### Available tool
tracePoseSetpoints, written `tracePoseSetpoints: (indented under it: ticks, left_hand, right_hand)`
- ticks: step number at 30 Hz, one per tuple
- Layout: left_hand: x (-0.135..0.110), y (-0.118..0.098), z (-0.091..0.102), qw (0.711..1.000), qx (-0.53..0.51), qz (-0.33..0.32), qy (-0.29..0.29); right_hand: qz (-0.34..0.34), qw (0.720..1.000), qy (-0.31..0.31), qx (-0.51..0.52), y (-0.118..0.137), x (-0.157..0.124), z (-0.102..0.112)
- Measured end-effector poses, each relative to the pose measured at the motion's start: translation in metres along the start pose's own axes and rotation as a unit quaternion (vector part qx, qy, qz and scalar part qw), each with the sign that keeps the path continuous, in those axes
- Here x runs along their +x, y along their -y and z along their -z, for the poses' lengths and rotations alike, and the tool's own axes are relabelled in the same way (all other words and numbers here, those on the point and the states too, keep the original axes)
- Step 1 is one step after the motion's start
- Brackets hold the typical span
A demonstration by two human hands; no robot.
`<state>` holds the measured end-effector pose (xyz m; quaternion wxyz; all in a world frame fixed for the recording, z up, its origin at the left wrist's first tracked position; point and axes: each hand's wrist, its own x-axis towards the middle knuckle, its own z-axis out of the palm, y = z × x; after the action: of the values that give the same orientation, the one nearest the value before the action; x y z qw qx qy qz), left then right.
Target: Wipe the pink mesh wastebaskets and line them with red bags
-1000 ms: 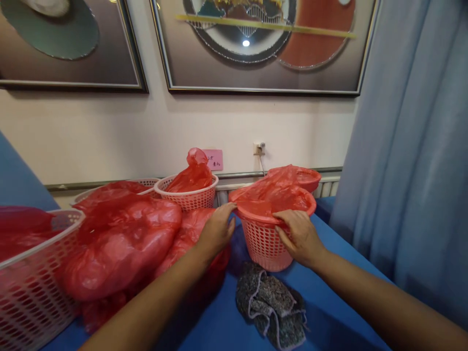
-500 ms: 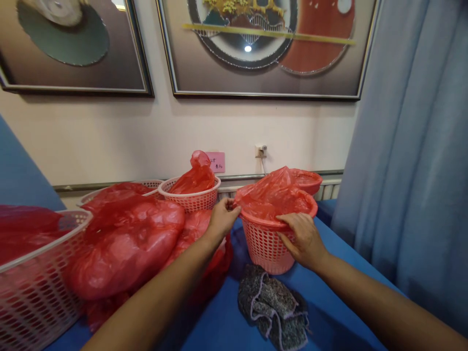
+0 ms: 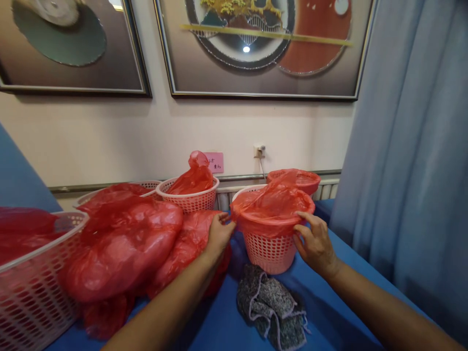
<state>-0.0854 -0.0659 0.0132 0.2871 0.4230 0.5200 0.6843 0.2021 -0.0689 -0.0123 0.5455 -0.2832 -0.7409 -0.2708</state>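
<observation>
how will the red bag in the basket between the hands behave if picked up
Probably floppy: the bag creases and sags inside the basket. Likely light, as its film looks translucent. May snag where it overhangs the basket.

red bag [image 3: 272, 202]: glossy plastic | basket [image 3: 270, 254]: smooth plastic | grey rag [image 3: 276, 297]: rough, matt cloth | curtain [image 3: 413, 126]: matt cloth

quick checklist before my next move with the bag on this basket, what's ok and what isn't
1. Left hand at the red bag: ok, at its left edge.
2. Right hand on the bag: ok, pinching its front edge.
3. Front rim covered: ok.
4. Back-left rim covered: not ok, pale rim shows.
5. Basket upright: ok.
6. Bag reaching the basket's bottom: cannot tell.
</observation>
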Motion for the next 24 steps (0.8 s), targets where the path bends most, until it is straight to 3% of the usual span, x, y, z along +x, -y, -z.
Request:
tracePoseSetpoints:
  ticks: [3, 6, 8, 11, 15, 19, 24]
  left_hand:
    - [0.0, -0.016, 0.002, 0.988, 0.087, -0.124, -0.027]
    - [-0.004, -0.033, 0.005, 0.941, 0.197, -0.273, 0.017]
    - [-0.005, -0.038, 0.004, 0.931, 0.213, -0.291, 0.054]
    - [-0.003, -0.036, -0.002, 0.955, 0.164, -0.232, 0.079]
    - [0.003, -0.031, -0.013, 0.989, 0.03, -0.132, 0.056]
    - [0.004, -0.032, -0.018, 0.998, -0.053, -0.04, 0.023]
    - [0.001, -0.03, -0.009, 0.992, -0.089, 0.079, 0.051]
  right_hand:
    - [-0.006, 1.0, 0.011, -0.026, -0.005, -0.006, 0.001]
    - [-0.009, 0.998, 0.038, -0.046, -0.005, -0.015, 0.003]
    - [-0.008, 0.997, 0.06, -0.048, 0.001, -0.018, 0.007]
    - [-0.019, 0.998, 0.061, -0.019, 0.017, -0.01, 0.019]
    - [-0.019, 0.996, 0.031, 0.076, 0.046, 0.025, 0.026]
    - [-0.058, 0.988, 0.085, 0.112, 0.061, 0.059, 0.007]
    - [-0.063, 0.988, 0.13, 0.049, 0.052, 0.061, -0.017]
